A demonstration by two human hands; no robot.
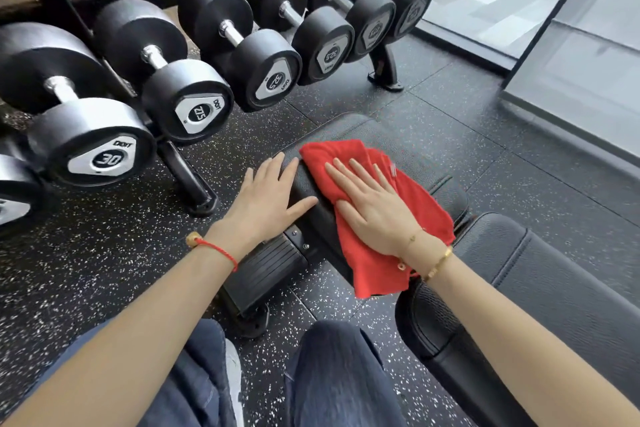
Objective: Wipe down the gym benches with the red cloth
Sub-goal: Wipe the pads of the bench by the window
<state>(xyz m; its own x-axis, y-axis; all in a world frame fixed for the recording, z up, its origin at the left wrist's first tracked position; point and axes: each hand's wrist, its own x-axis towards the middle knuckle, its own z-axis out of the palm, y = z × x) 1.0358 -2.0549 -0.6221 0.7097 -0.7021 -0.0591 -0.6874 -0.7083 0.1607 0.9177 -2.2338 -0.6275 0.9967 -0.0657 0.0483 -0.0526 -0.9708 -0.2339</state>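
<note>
Red cloth (377,218): spread over the near end of the black bench pad (381,135), one corner hanging off its front edge.
Right hand (374,204): flat on the cloth, fingers straight, pressing.
Left hand (266,198): beside the cloth, fingers relaxed, resting on the pad's left edge.
Pad's long axis: runs away from the fingertips; unwiped surface lies ahead.

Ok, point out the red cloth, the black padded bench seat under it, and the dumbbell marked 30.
Red cloth (420,199): head view, on bare fabric right of the hand.
Black padded bench seat (398,139): head view, on uncovered padding beyond the cloth.
Black dumbbell marked 30 (104,158): head view, on its labelled end face.
</note>
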